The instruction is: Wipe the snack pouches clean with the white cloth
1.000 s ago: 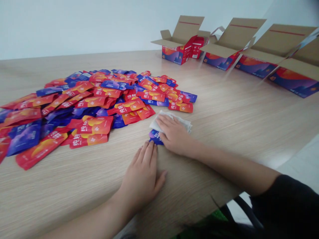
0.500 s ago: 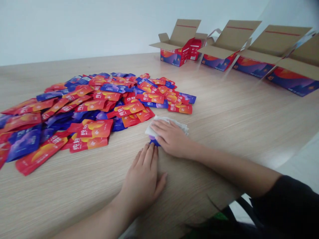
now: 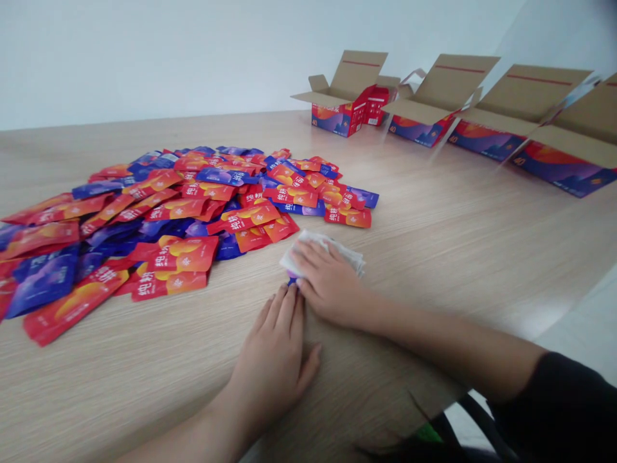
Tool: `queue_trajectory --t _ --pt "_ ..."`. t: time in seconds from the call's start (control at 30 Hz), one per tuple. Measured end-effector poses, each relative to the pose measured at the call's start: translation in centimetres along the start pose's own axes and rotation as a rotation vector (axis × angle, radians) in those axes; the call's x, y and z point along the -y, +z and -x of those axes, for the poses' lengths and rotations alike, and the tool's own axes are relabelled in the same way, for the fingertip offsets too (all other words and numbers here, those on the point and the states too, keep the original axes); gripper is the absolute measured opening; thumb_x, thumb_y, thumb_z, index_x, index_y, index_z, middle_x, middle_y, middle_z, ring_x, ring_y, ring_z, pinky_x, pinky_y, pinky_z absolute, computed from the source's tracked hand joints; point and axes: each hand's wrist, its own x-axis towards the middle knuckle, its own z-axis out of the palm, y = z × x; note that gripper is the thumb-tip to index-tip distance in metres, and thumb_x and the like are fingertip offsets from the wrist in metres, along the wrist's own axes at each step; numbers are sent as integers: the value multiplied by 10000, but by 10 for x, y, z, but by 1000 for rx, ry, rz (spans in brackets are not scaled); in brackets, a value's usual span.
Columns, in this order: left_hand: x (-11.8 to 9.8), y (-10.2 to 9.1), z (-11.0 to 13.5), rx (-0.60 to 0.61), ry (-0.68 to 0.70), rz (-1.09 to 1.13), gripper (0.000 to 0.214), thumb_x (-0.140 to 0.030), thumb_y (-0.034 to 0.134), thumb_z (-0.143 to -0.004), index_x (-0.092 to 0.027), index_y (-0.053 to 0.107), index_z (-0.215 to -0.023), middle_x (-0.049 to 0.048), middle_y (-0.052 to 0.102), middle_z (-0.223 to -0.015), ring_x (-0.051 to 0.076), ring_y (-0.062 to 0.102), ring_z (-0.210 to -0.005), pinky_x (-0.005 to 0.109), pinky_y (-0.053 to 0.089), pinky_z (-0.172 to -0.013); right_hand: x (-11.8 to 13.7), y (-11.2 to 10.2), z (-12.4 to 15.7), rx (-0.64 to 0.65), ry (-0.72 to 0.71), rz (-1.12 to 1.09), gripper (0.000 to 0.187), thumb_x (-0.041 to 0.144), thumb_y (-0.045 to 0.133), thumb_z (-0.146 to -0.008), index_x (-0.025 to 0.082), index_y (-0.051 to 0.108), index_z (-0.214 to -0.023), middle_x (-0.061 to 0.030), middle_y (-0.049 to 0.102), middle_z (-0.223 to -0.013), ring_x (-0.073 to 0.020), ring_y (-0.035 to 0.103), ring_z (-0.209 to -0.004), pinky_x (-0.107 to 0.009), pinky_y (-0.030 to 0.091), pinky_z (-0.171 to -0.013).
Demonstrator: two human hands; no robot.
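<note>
My right hand (image 3: pixel 330 283) lies palm down on a white cloth (image 3: pixel 337 246), pressing it onto a blue packet (image 3: pixel 292 281) of which only a sliver shows. My left hand (image 3: pixel 277 350) rests flat on the wooden table (image 3: pixel 457 231), fingers together and stretched out, their tips touching the packet's near edge. Just beyond both hands spreads a large pile of red and blue foil packets (image 3: pixel 183 206).
Several open cardboard boxes with red and blue printed sides stand at the back right: one (image 3: pixel 344 106) far off, another (image 3: pixel 434 106) beside it, and a third (image 3: pixel 554 138) nearest the right edge. The table's edge runs diagonally at lower right.
My right hand has slid the cloth leftward over the blue packet, which is now almost hidden. My left hand has stayed in place. The view has tilted slightly.
</note>
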Motion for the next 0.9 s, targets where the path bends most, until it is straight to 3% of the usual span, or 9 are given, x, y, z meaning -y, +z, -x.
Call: queue_trajectory --t 0.07,0.1,0.23,0.4,0.57,0.73,0.9 --pt "0 0 0 -2 -2 1 619 -390 500 -855 64 547 -1273 311 586 -1299 412 564 -1237 505 521 -1001 1 0 0 34 -119 -32 503 282 317 -1000 124 463 -1454 -93 412 -1551 -211 297 -1460 -435 175 -1222" --pt "0 0 0 -7 0 -3 623 -390 497 -859 69 540 -1279 315 581 -1304 414 564 -1236 506 525 -995 0 -1 -1 32 -101 -34 501 274 305 -1002 124 462 -1454 -87 417 -1549 -204 305 -1456 -431 181 -1221" --pt "1 1 0 -26 8 -17 649 -409 502 -865 62 513 -1312 314 552 -1345 413 557 -1244 502 535 -982 -7 -1 -4 -42 144 17 530 280 316 -995 62 438 -1463 -150 398 -1549 -265 325 -1446 -492 230 -1198" --pt "0 2 1 -2 -14 1 615 -395 496 -859 45 539 -1287 297 577 -1322 403 551 -1255 496 518 -1009 -2 0 -1 28 -139 -44 497 291 326 -1002 127 474 -1446 -94 432 -1539 -201 322 -1449 -419 197 -1219" --pt "0 2 2 -15 -4 -14 631 -403 482 -876 47 519 -1316 297 557 -1352 403 547 -1261 491 518 -1008 -9 -1 -3 -48 180 14 534 300 380 -976 92 447 -1463 -147 401 -1548 -267 326 -1447 -490 248 -1190" --pt "0 2 2 -8 -10 -7 600 -357 475 -863 73 543 -1276 318 570 -1320 413 554 -1249 504 515 -1007 0 -2 2 47 -122 -55 500 282 348 -991 117 475 -1446 -99 418 -1547 -204 309 -1455 -408 191 -1221" --pt "0 2 2 -24 3 -4 606 -347 471 -871 80 517 -1300 333 547 -1342 422 543 -1260 520 522 -991 -5 -2 -2 -24 157 8 547 297 385 -973 75 433 -1470 -145 383 -1559 -267 316 -1450 -467 216 -1205"
